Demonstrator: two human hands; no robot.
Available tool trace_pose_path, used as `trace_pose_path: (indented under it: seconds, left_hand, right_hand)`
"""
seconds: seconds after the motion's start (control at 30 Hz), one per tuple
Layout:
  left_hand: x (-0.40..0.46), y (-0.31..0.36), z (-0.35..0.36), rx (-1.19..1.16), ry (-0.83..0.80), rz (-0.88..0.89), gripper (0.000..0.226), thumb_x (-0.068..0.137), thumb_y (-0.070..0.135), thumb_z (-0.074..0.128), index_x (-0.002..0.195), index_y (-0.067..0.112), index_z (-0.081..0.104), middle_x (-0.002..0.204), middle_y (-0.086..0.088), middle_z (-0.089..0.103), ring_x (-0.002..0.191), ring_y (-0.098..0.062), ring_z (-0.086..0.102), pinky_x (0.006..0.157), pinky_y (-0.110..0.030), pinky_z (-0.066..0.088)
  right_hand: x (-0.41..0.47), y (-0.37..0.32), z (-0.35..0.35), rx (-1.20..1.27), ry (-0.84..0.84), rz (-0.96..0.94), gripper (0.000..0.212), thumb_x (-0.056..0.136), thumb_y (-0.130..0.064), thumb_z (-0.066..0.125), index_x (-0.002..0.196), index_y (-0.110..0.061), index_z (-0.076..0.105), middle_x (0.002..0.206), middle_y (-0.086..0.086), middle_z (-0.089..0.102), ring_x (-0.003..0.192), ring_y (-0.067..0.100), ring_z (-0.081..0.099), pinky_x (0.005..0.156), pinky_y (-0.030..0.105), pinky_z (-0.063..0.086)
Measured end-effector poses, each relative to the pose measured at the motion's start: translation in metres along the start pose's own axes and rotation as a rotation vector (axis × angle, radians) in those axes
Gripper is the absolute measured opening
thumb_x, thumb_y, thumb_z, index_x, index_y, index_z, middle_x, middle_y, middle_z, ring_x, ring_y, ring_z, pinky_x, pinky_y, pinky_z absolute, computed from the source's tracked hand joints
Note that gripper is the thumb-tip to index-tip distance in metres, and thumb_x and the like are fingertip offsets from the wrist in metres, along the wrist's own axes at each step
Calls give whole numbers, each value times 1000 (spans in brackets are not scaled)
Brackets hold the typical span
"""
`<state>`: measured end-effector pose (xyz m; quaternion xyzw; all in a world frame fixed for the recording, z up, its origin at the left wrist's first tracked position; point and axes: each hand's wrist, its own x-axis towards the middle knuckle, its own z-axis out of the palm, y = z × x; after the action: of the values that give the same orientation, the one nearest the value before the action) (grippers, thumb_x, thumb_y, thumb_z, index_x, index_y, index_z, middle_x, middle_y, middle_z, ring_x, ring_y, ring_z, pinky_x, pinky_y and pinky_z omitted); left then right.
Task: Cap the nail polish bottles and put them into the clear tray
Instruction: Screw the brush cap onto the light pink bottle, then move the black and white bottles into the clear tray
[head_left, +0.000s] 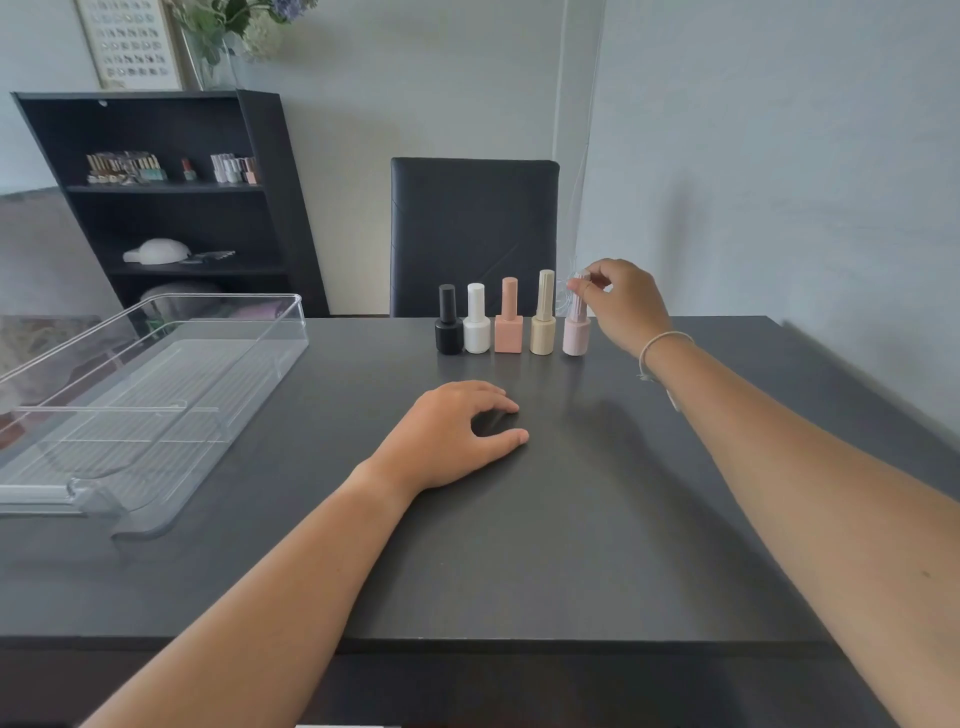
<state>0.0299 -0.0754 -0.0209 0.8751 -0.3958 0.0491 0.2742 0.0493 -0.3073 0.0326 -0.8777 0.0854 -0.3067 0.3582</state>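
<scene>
Several nail polish bottles stand upright in a row at the far side of the dark table: black (449, 328), white (476, 326), peach (508, 325), beige (543, 322) and pale pink (576, 332). My right hand (621, 306) pinches the cap of the pale pink bottle at the row's right end. Nearer to me, my left hand (457, 439) rests flat on the table with its fingers slightly spread and nothing in it. The clear tray (249, 332) lies on the left of the table and holds no bottles.
A black chair (472, 228) stands behind the table, just beyond the bottles. A dark shelf unit (171, 197) with small bottles sits at the back left. The table's front edge (519, 647) is close to me.
</scene>
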Motion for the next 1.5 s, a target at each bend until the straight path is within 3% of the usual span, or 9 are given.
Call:
trace_pose_path:
  seconds: [0.53, 0.7, 0.87, 1.03, 1.13, 1.2, 1.3, 1.4, 1.5]
  left_hand:
    - [1, 1, 0, -8, 9, 16, 36, 80, 47, 61, 110, 28, 65, 125, 12, 58, 110, 1, 47, 85, -12, 29]
    - [2, -1, 0, -11, 7, 17, 37, 80, 48, 61, 110, 28, 65, 125, 12, 58, 111, 0, 48, 87, -13, 29]
    - [3, -3, -1, -125, 50, -11, 31, 80, 42, 63, 107, 27, 65, 111, 15, 59, 101, 1, 52, 78, 1, 32]
    - [17, -14, -19, -220, 222, -93, 28, 81, 34, 64, 109, 28, 64, 105, 16, 56, 101, -2, 51, 84, -15, 36]
    - [35, -27, -40, -199, 360, -127, 24, 82, 24, 64, 105, 25, 65, 101, 12, 57, 94, -8, 53, 80, -17, 37]
    - [49, -37, -51, -185, 401, -148, 24, 82, 21, 63, 107, 23, 63, 103, 9, 56, 93, -9, 53, 74, -10, 35]
    - [67, -50, -55, -167, 379, -154, 29, 83, 20, 62, 111, 22, 60, 108, 8, 54, 94, -9, 51, 69, -6, 34]
    - [80, -59, -53, -149, 364, -154, 31, 82, 19, 63, 113, 22, 59, 112, 6, 55, 93, -9, 51, 67, -7, 33]
    - [87, -65, -50, -219, 360, -161, 30, 81, 18, 65, 110, 22, 59, 112, 5, 57, 93, -10, 55, 68, -7, 33]
  right_hand:
    - [6, 4, 8, -43, -8, 20, 22, 89, -33, 53, 94, -13, 61, 99, 5, 61, 84, 17, 50, 73, 29, 38]
    - [4, -2, 5, -60, 44, -12, 29, 88, -35, 55, 107, -15, 59, 104, 6, 58, 86, 14, 48, 77, 29, 40]
    - [1, -22, 3, -99, 98, -176, 29, 88, -30, 55, 111, -14, 58, 100, 2, 51, 85, 11, 47, 74, 23, 38]
    - [1, -49, 14, -53, -31, -302, 23, 86, -24, 57, 108, -18, 62, 99, -7, 50, 89, 4, 47, 73, 11, 34]
    - [0, -60, 28, -55, -137, -316, 24, 85, -22, 57, 108, -19, 62, 105, -7, 54, 91, 6, 51, 80, 19, 38]
    - [1, -63, 38, -70, -180, -315, 25, 85, -23, 57, 109, -19, 61, 112, -5, 58, 91, 9, 53, 80, 22, 39]
    - [3, -63, 52, -130, -221, -298, 26, 86, -23, 55, 112, -18, 60, 120, -4, 58, 90, 11, 52, 79, 26, 40]
    - [5, -62, 61, -191, -237, -273, 26, 88, -22, 51, 113, -18, 59, 122, -1, 59, 106, 17, 55, 89, 35, 44]
    - [7, -63, 66, -241, -240, -254, 24, 89, -20, 49, 111, -17, 58, 118, 3, 61, 103, 22, 56, 86, 39, 46]
